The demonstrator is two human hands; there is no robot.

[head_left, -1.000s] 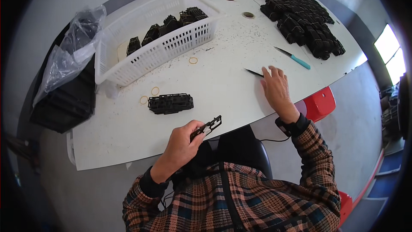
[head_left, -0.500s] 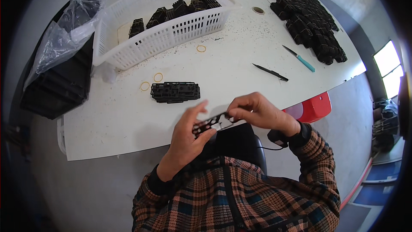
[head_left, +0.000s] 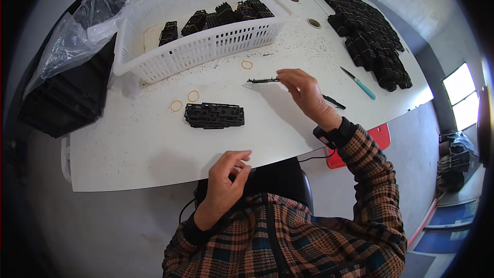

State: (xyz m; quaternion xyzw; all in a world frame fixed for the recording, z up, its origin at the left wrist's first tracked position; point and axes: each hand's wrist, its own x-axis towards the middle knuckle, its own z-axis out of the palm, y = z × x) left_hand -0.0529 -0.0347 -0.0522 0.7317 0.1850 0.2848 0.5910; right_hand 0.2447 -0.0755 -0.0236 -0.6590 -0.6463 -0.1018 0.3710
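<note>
**Right hand grasps a thin black part; left hand free**

Your right hand (head_left: 304, 92) pinches one end of a thin black plastic part (head_left: 263, 80), which points to nine o'clock over the white table (head_left: 154, 154). Your left hand (head_left: 226, 181) holds nothing, its fingers loosely curled near the table's front edge. At twelve o'clock from it lies a stack of black plastic parts (head_left: 214, 116), with two yellow rubber bands (head_left: 193, 96) near its ten o'clock corner.

From your right hand, a slim black tool (head_left: 334, 102) lies just beside the wrist at three o'clock, and a teal-handled knife (head_left: 366, 89) farther out that way. A white basket (head_left: 206, 46) holding black bundles (head_left: 225, 14) stands at ten o'clock; a large black pile (head_left: 368, 36) lies between one and two.
</note>
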